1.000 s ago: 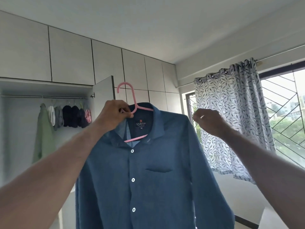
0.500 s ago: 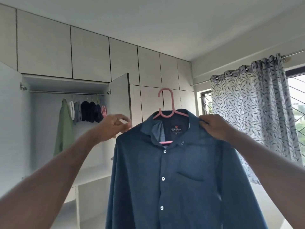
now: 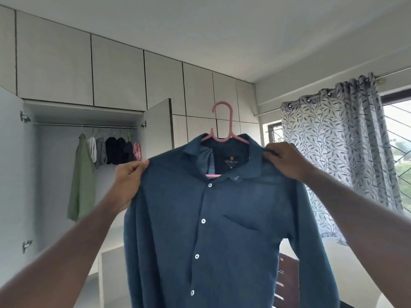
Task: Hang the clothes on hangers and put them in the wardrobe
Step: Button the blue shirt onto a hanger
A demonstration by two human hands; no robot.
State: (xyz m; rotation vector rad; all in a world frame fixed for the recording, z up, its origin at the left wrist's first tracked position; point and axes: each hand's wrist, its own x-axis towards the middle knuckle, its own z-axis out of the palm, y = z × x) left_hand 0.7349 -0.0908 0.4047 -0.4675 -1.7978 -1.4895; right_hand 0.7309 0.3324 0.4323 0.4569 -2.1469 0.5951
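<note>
A dark blue buttoned shirt (image 3: 222,218) hangs on a pink hanger (image 3: 222,123) held up in front of me. My left hand (image 3: 127,181) grips the shirt's left shoulder. My right hand (image 3: 284,161) pinches the fabric at the right shoulder beside the collar. The hanger's hook stands free above the collar. To the left is the open wardrobe (image 3: 84,112) with a metal rail (image 3: 66,124).
Several garments hang on the rail, among them a green shirt (image 3: 81,181) and dark clothes (image 3: 115,150). The wardrobe door (image 3: 159,127) stands open beside the shirt. A patterned curtain (image 3: 333,152) and a window lie to the right. A dark wooden piece (image 3: 285,281) shows behind the shirt.
My left hand left the hanger's neck and took the shirt's left shoulder. My right hand closed on the right shoulder. The view turned left, showing more of the wardrobe.
</note>
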